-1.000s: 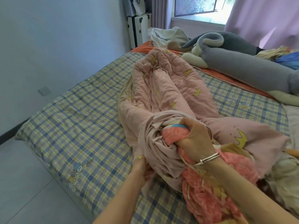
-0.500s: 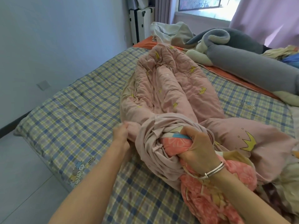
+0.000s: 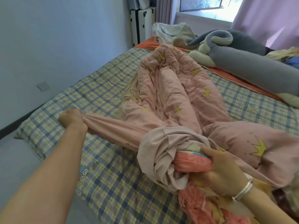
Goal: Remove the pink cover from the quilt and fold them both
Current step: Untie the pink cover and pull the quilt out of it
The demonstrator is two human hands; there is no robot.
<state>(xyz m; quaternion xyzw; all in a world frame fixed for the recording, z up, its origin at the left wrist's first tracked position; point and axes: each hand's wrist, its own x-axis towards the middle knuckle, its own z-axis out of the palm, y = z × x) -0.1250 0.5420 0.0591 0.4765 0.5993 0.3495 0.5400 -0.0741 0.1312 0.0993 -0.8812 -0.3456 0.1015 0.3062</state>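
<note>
A pink cover (image 3: 174, 94) with yellow crowns lies bunched down the middle of the plaid bed (image 3: 100, 188). My left hand (image 3: 72, 118) grips a gathered edge of the cover and holds it stretched taut to the left. My right hand (image 3: 223, 173), with a silver bracelet at the wrist, grips the coral floral quilt (image 3: 192, 162) where it comes out of the cover's rolled-back opening. More of the quilt spills down toward the lower right (image 3: 207, 206).
A long grey plush bolster (image 3: 252, 62) and loose clothes (image 3: 171, 32) lie along the far side, over an orange sheet (image 3: 145, 43). A white suitcase (image 3: 143, 23) stands by the wall. The bed's left edge drops to the floor (image 3: 9, 152).
My left hand came up from under the bundle, took hold of the cover's edge and pulled it out to the left until taut. My right hand kept its grip on the quilt.
</note>
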